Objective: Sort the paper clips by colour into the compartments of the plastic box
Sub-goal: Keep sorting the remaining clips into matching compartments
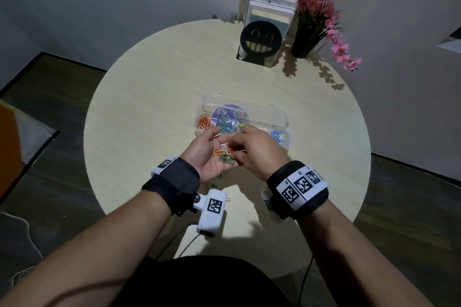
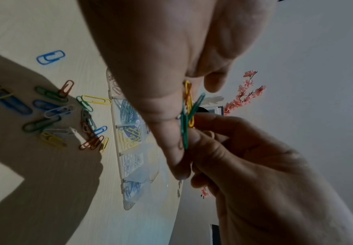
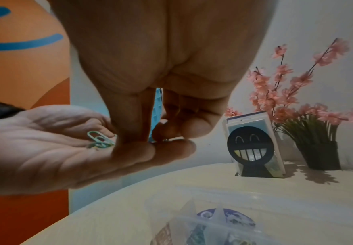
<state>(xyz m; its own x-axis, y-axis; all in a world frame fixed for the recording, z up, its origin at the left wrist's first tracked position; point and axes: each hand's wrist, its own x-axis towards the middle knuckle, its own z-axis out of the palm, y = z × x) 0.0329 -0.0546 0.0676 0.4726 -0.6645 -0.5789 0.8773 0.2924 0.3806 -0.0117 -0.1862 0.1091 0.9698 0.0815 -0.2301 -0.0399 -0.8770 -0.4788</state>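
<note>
My left hand (image 1: pixel 212 147) is held palm up over the table, carrying a small heap of green, yellow and orange paper clips (image 1: pixel 224 155). My right hand (image 1: pixel 238 150) reaches into that palm, and its fingertips (image 2: pixel 200 137) pinch a green clip (image 2: pixel 184 127) from the heap. Just behind the hands lies the clear plastic box (image 1: pixel 279 119), lid open. Its compartments hold orange clips (image 1: pixel 204 122), green clips (image 1: pixel 225 128), yellow clips (image 1: pixel 240 126) and blue clips (image 1: pixel 277 135). Several mixed loose clips (image 2: pixel 56 112) lie on the table under my hands, mostly hidden in the head view.
The round pale table (image 1: pixel 149 82) carries a black smiley bookend (image 1: pixel 260 41) with books and a dark pot of pink flowers (image 1: pixel 305 44) at its far edge. A single blue clip (image 2: pixel 50 57) lies apart from the pile. Cables hang below the near edge.
</note>
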